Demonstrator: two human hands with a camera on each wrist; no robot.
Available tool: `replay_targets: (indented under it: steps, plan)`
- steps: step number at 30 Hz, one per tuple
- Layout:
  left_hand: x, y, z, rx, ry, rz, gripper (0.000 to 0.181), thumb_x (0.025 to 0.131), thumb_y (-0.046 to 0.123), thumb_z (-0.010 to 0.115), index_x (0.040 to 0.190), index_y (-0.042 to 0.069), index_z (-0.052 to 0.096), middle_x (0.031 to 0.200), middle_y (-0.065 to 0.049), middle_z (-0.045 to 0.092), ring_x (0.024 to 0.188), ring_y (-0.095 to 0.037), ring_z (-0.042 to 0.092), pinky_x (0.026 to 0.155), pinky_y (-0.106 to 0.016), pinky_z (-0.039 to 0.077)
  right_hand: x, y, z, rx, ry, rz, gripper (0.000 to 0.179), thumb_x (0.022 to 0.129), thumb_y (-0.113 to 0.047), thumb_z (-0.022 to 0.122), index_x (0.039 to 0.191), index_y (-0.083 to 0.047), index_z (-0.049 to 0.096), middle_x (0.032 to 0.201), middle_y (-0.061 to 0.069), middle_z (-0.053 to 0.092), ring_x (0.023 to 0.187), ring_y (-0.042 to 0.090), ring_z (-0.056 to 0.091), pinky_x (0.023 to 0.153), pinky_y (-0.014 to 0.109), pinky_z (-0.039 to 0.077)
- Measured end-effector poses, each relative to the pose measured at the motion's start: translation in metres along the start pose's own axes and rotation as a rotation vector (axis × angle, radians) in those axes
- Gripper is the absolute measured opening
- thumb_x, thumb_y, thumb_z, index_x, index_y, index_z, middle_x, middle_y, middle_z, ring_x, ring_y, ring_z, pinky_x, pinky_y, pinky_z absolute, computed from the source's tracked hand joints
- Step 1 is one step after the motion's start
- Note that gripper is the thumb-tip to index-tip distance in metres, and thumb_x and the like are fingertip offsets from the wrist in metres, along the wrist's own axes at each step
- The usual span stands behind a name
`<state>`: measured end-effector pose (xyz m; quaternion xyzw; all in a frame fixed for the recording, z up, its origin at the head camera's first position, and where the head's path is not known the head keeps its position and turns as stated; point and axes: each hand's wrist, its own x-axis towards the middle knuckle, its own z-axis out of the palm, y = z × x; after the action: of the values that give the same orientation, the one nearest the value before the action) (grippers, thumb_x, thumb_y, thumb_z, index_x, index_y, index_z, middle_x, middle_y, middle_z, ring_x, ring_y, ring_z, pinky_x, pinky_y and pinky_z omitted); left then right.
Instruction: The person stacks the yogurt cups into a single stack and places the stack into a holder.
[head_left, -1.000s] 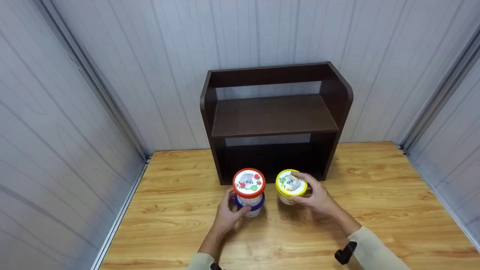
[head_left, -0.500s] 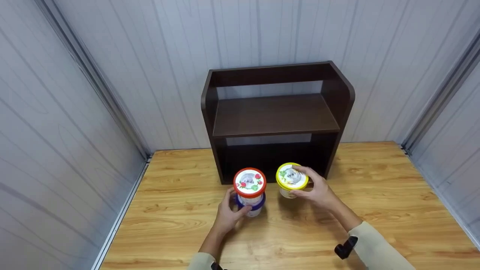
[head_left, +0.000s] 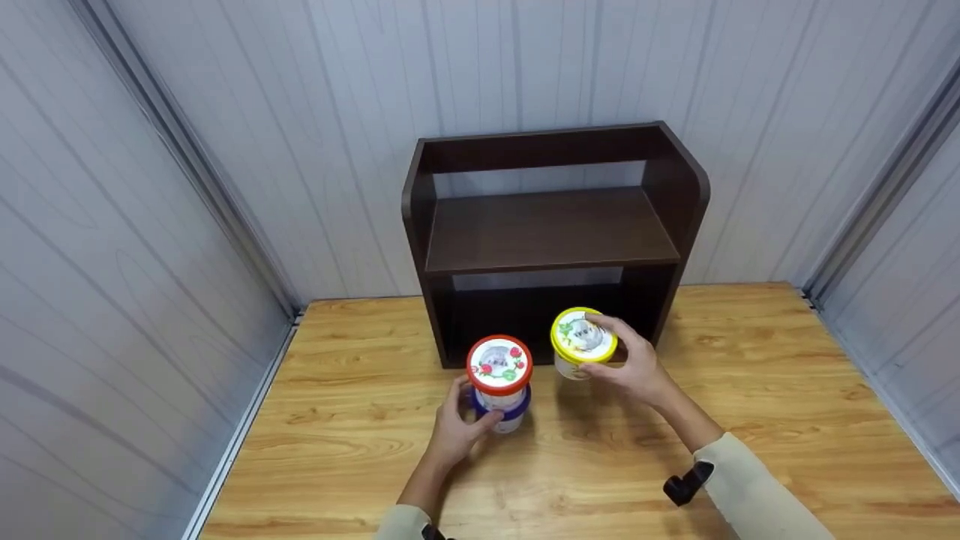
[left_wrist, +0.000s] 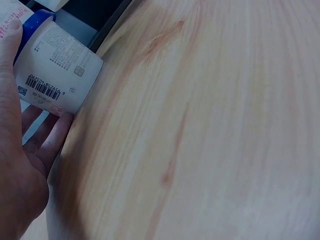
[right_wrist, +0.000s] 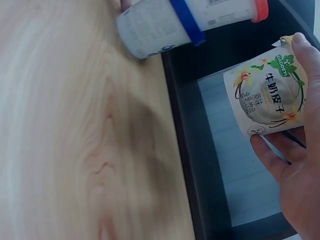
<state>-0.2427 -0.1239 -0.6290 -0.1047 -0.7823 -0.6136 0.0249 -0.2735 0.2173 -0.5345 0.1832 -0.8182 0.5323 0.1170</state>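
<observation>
Two paper yogurt tubs stand stacked in front of the shelf: a red-lidded tub [head_left: 499,365] on top of a blue-lidded tub [head_left: 510,425]. Around the lower one my left hand [head_left: 456,435] curls, thumb at its blue lid. The left wrist view shows that blue-lidded tub [left_wrist: 60,65] with a barcode on its side. To the right, my right hand [head_left: 637,371] grips a yellow-lidded tub [head_left: 579,336] between thumb and fingers, raised above the table before the lower shelf opening. Flowers and Chinese lettering mark the yellow-lidded tub [right_wrist: 265,95] in the right wrist view.
A dark brown two-tier shelf [head_left: 551,229] stands at the back of the wood-grain table [head_left: 345,450]. Its lower opening lies right behind the tubs. Pale panel walls [head_left: 360,150] enclose the table at the back and both sides.
My right hand has lifted the yellow-lidded tub and carried it forward toward the lower shelf opening. My left hand and the stacked tubs have stayed in place.
</observation>
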Motion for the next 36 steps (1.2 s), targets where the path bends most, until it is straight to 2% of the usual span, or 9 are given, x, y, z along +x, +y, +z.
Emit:
replay_targets:
  steps: [5,10,11,12,15,18,19,30,36]
  plan:
    - [0.000,0.002,0.001,-0.002,0.005,-0.022,0.073,0.093,0.020,0.093,0.152,0.004,0.053,0.148,-0.020,0.069,0.137,-0.030,0.065,0.122,-0.049,0.050,0.006,-0.005,0.000,0.046,0.006,-0.019,0.078,0.084,0.001,0.096,0.154,-0.001,0.063,0.154,0.026,0.065,0.126,0.000,0.062,0.097,0.013,0.058]
    - [-0.001,0.002,0.001,0.001,0.006,-0.003,0.070,0.094,0.020,0.092,0.150,0.005,0.054,0.145,-0.019,0.071,0.134,-0.028,0.066,0.120,-0.046,0.051,0.008,-0.008,0.000,0.060,0.001,-0.016,0.078,0.084,0.001,0.096,0.155,-0.001,0.063,0.152,0.027,0.065,0.123,0.000,0.063,0.096,0.012,0.059]
    - [-0.001,0.001,0.001,-0.002,0.005,0.000,0.070,0.094,0.021,0.093,0.150,0.006,0.055,0.145,-0.019,0.071,0.134,-0.028,0.066,0.120,-0.046,0.051,0.008,-0.009,0.000,0.064,-0.001,-0.015,0.078,0.084,0.002,0.096,0.155,-0.001,0.063,0.152,0.027,0.065,0.122,0.000,0.064,0.094,0.013,0.060]
    - [0.001,-0.007,0.001,0.006,0.010,0.015,0.069,0.094,0.024,0.093,0.149,0.009,0.056,0.143,-0.016,0.072,0.133,-0.025,0.067,0.119,-0.043,0.052,0.009,-0.009,0.000,0.066,-0.003,-0.014,0.079,0.085,0.002,0.096,0.155,-0.001,0.062,0.153,0.028,0.064,0.122,0.000,0.065,0.093,0.013,0.061]
    - [0.002,-0.008,0.000,0.009,0.005,0.008,0.069,0.095,0.026,0.093,0.149,0.009,0.055,0.145,-0.017,0.071,0.136,-0.029,0.066,0.123,-0.050,0.050,0.010,-0.012,0.000,0.066,0.003,-0.024,0.077,0.085,0.002,0.095,0.155,0.000,0.062,0.152,0.028,0.065,0.121,0.001,0.065,0.092,0.014,0.061]
    - [0.004,-0.008,0.000,0.007,0.002,-0.015,0.069,0.096,0.027,0.092,0.151,0.010,0.054,0.148,-0.017,0.069,0.139,-0.031,0.065,0.125,-0.052,0.048,0.012,-0.017,0.000,0.068,0.007,-0.025,0.077,0.086,0.002,0.095,0.156,-0.001,0.062,0.153,0.027,0.064,0.122,0.001,0.065,0.092,0.014,0.061]
    - [0.002,0.000,-0.001,0.003,-0.009,-0.028,0.071,0.096,0.024,0.092,0.152,0.006,0.052,0.150,-0.020,0.067,0.141,-0.035,0.064,0.126,-0.057,0.047,0.013,-0.019,-0.001,0.071,0.006,-0.024,0.077,0.086,0.002,0.095,0.156,-0.001,0.062,0.153,0.027,0.064,0.122,0.002,0.065,0.093,0.014,0.061]
    - [0.002,0.000,0.000,-0.006,-0.010,-0.035,0.072,0.096,0.026,0.092,0.153,0.007,0.052,0.151,-0.019,0.068,0.142,-0.033,0.062,0.127,-0.055,0.045,0.021,-0.033,0.001,0.057,0.015,-0.066,0.076,0.087,-0.001,0.094,0.156,-0.004,0.063,0.147,0.023,0.066,0.122,0.007,0.063,0.093,0.014,0.059]
    - [-0.001,-0.003,0.000,-0.005,0.000,0.001,0.072,0.095,0.028,0.093,0.151,0.005,0.054,0.147,-0.020,0.070,0.136,-0.030,0.065,0.121,-0.050,0.049,0.024,-0.040,0.006,0.082,0.026,-0.082,0.074,0.086,-0.001,0.094,0.154,-0.005,0.065,0.142,0.021,0.067,0.120,0.009,0.064,0.095,0.015,0.059]
